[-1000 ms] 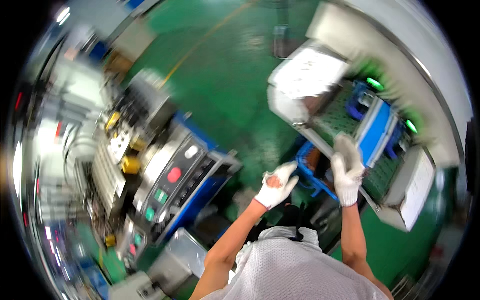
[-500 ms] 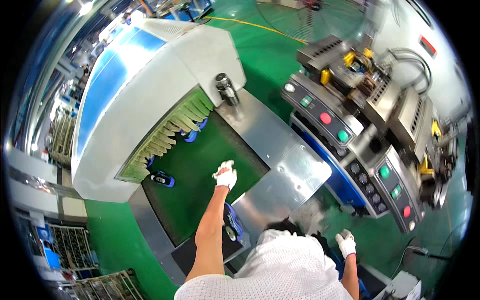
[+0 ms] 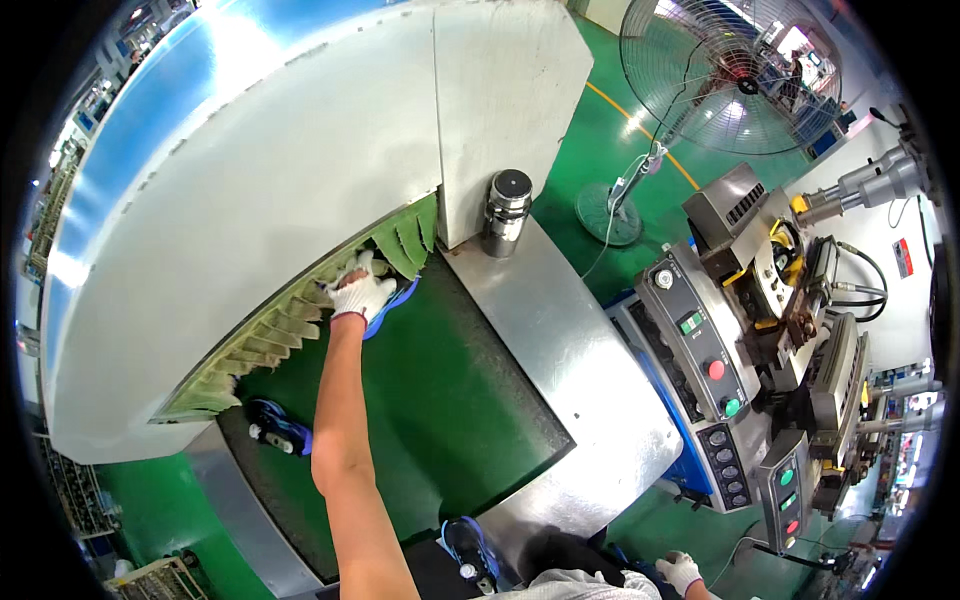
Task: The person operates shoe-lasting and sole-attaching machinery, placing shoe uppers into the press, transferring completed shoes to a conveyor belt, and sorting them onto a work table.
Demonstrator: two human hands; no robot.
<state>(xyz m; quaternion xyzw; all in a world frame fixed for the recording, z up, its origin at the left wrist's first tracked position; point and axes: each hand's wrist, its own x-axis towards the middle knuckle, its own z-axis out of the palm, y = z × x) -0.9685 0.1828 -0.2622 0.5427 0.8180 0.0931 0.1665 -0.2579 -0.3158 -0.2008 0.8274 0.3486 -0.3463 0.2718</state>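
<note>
My left hand (image 3: 362, 292), in a white knit glove, reaches to the green fringe curtain (image 3: 285, 325) of a large white machine. Its fingers look bent and apart, over a blue-soled shoe (image 3: 393, 306) that it partly covers; a firm hold does not show. A dark shoe with a blue sole (image 3: 280, 428) lies on the green belt (image 3: 420, 400) to the left. Close to my body is another such shoe (image 3: 468, 552), beside the belt's near end. Low on the right, my gloved right hand (image 3: 680, 570) hangs with loosely spread fingers and nothing visible in it.
A metal flask (image 3: 507, 213) stands on the steel side table (image 3: 560, 310) right of the belt. Further right is a press machine with button panels (image 3: 697, 345). A caged standing fan (image 3: 735, 80) is behind it. The machine's white housing (image 3: 300, 170) overhangs the belt.
My left hand has moved forward and left, from above the open belt to the shoe at the fringe. My view has swung closer to the machine. My right hand stays low.
</note>
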